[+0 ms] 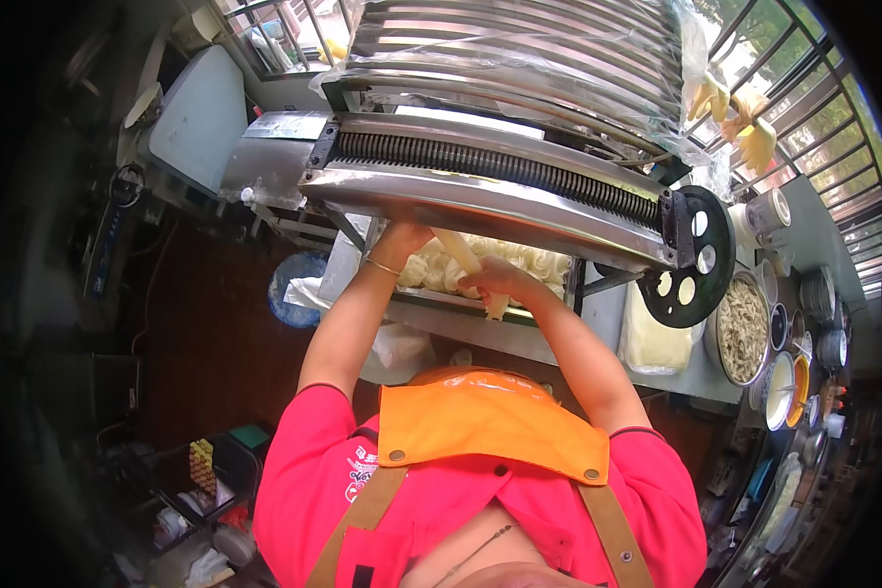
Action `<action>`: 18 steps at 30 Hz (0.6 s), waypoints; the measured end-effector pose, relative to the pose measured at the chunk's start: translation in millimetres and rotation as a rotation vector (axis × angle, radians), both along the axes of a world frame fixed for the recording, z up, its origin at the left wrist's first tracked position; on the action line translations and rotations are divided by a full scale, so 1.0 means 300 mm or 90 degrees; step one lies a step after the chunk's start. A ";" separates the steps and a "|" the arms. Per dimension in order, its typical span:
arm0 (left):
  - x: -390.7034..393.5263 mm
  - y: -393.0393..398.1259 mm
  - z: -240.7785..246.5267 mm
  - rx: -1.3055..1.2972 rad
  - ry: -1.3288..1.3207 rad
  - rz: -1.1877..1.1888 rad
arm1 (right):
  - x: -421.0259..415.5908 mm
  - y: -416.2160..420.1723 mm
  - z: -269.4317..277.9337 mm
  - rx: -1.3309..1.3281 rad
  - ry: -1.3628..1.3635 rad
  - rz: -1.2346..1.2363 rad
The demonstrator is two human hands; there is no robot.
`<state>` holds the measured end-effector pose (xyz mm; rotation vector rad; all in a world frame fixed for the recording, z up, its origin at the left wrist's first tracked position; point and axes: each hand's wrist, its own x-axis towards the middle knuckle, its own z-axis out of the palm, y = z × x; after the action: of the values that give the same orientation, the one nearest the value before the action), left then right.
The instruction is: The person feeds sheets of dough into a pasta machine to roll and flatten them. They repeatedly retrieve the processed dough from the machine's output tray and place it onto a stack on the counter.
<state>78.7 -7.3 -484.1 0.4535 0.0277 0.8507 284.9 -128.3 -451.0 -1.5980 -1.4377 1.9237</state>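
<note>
A noodle-cutting machine with a ribbed metal roller [496, 167] stands in front of me. My left hand [409, 237] is partly under its lower metal edge, at the upper end of a pale strand of dough or noodles [459, 251]; its fingers are largely hidden. Lower on the same strand, my right hand [496, 278] is closed around it, and a short end hangs below the fingers. Behind and beneath both hands lies a metal tray [523, 316] filled with coiled bundles of pale noodles [540, 261].
A black wheel with holes [687, 256] is at the machine's right end. Stacked pale dough sheets [655, 331] and a large bowl of shredded food [741, 327] stand on the right counter. A blue bucket [294, 290] is on the floor at left. Gloves [757, 145] hang by the barred window.
</note>
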 end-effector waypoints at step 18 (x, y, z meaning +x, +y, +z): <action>0.108 -0.230 -0.161 -0.404 -0.102 0.079 | 0.012 -0.108 0.206 0.519 -0.523 0.111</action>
<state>111.2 -76.2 -532.4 -0.2133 0.1741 0.9443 288.4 -160.7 -389.3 -1.8758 -2.2882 0.4774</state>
